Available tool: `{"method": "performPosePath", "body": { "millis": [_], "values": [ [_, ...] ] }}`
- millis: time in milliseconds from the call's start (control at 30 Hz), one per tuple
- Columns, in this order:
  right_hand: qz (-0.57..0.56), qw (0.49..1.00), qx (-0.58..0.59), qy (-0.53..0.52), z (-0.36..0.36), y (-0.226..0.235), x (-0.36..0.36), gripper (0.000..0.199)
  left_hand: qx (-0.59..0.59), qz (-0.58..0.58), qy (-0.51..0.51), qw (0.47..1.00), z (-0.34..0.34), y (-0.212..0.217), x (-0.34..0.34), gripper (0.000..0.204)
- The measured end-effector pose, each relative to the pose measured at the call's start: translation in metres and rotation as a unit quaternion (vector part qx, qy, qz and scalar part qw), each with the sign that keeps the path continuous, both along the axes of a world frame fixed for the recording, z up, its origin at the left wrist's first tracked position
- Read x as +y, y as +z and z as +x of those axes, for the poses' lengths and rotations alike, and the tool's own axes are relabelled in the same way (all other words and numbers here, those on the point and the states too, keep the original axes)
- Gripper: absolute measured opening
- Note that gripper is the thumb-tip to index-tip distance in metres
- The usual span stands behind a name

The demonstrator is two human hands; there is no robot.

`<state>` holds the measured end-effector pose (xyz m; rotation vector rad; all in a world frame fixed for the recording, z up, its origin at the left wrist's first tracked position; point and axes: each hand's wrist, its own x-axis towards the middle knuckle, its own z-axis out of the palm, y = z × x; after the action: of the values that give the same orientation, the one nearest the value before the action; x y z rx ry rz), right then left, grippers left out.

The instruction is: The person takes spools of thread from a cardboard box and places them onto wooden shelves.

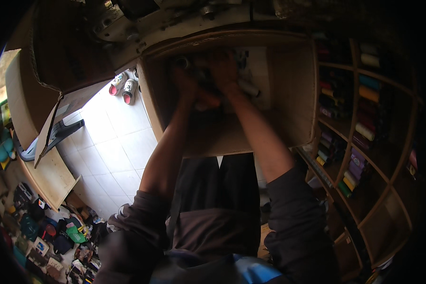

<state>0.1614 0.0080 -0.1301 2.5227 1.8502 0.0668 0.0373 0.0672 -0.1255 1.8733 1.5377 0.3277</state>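
Both my arms reach down into an open cardboard box (292, 90), whose inside is deep in shadow. Toward the box's left side is my left hand (186, 84), its fingers lost in the dark. My right hand (224, 71) lies farther in, near the middle, and its fingers are too dim to make out. Just below the hands sits a dull orange thing (208, 98) of unclear kind. A pale cylinder (249, 88) lies right of my right wrist. Near my left hand shows a round, pale-rimmed thing (181, 62). What either hand grips, if anything, is hidden.
Wooden shelves (354, 109) on the right hold coloured rolls or spools. At left stand another open cardboard box (23, 97) and a wooden board (49, 177). Shoes (128, 91) rest on the white tiled floor (111, 142). Mixed small items (57, 232) crowd the lower left.
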Motion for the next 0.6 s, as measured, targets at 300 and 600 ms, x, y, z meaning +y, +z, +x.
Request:
{"method": "performPosePath", "body": {
  "millis": [300, 600],
  "values": [
    [0.022, 0.922, 0.369, -0.112, 0.011, 0.087, -0.028, 0.063, -0.258, 0.044, 0.019, 0.965, -0.007, 0.070, -0.006, 0.050],
    [0.166, 0.722, 0.610, -0.281, 0.017, 0.152, -0.108, 0.074, -0.344, -0.248, -0.057, 0.904, 0.010, 0.159, -0.053, 0.049]
  ]
}}
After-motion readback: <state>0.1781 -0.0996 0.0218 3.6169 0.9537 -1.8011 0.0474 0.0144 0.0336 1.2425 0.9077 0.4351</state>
